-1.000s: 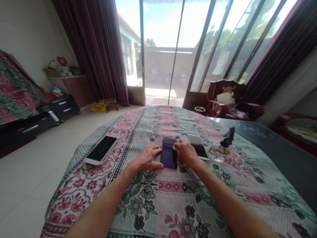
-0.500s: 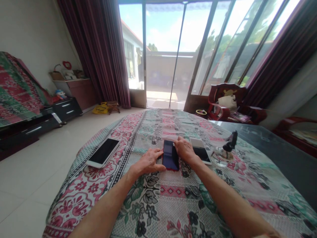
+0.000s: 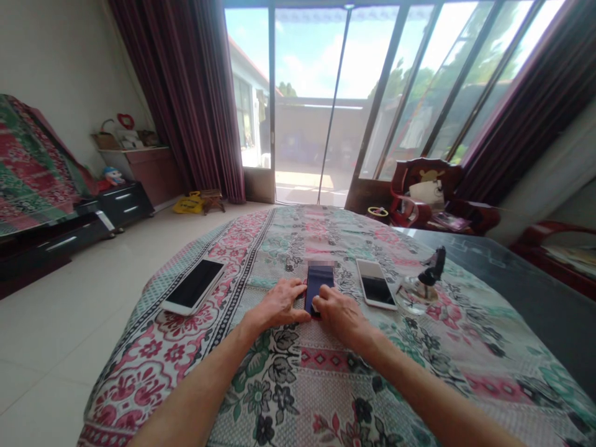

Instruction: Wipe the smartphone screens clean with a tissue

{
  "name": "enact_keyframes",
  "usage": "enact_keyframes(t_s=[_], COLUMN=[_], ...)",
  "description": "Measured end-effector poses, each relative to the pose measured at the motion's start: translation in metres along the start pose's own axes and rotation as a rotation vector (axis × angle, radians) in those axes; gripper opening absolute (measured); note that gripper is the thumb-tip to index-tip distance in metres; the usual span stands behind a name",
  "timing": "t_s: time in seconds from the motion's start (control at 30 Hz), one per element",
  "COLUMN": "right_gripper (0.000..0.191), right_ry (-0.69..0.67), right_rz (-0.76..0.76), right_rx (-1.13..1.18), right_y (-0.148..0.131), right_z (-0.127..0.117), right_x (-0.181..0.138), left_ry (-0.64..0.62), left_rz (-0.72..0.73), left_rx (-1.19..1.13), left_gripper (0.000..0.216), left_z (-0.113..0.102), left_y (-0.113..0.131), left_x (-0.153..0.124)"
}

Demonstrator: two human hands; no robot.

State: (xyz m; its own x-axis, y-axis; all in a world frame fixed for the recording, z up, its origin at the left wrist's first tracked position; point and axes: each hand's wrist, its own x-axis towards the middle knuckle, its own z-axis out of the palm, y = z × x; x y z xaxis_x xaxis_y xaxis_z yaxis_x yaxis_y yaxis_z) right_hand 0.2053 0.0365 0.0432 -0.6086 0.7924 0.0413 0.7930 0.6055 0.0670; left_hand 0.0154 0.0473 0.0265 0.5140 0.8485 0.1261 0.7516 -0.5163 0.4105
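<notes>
A dark-screened phone [image 3: 320,275] with a red edge lies flat on the patterned tablecloth in front of me. My left hand [image 3: 279,302] rests along its left edge, fingers and thumb spread, with the tips touching its side and lower corner. Bent over the lower part of the screen is my right hand [image 3: 339,312], its fingers pinched together. Something small and whitish shows at those fingertips, too little of it to name. To the right lies a white phone [image 3: 378,285]; a larger white phone [image 3: 194,287] lies at the left.
Right of the white phone stands a clear spray bottle [image 3: 421,292] with a black nozzle. The round table's cloth [image 3: 326,372] hangs over its edge. A dark table [image 3: 493,267] adjoins at the right, with a red wooden chair [image 3: 428,192] behind it.
My right hand has moved from the phone's upper right edge down and left onto the lower screen. The left hand and the other phones stay where they were.
</notes>
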Motion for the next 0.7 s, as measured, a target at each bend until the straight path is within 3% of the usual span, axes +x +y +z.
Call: enact_keyframes(t_s=[0.23,0.37,0.53,0.7], right_gripper=[0.030,0.032,0.033,0.029], right_ry=[0.063,0.119,0.148,0.175], right_rz=[0.199,0.232,0.246,0.160], right_rx=[0.024,0.076,0.089,0.121], right_y=[0.037,0.048,0.052,0.049], right_z=[-0.003,0.001,0.007,0.009], right_x=[0.057,0.079,0.083,0.067], left_ry=[0.012,0.019,0.023,0.035], left_rz=[0.011,0.015,0.019,0.031], left_rx=[-0.041,-0.045,-0.021,-0.003], left_gripper=[0.059,0.057,0.054,0.053], left_z=[0.002,0.002,0.001,0.003], left_y=[-0.004,-0.004,-0.003,-0.005], left_x=[0.001,0.002,0.002,0.003])
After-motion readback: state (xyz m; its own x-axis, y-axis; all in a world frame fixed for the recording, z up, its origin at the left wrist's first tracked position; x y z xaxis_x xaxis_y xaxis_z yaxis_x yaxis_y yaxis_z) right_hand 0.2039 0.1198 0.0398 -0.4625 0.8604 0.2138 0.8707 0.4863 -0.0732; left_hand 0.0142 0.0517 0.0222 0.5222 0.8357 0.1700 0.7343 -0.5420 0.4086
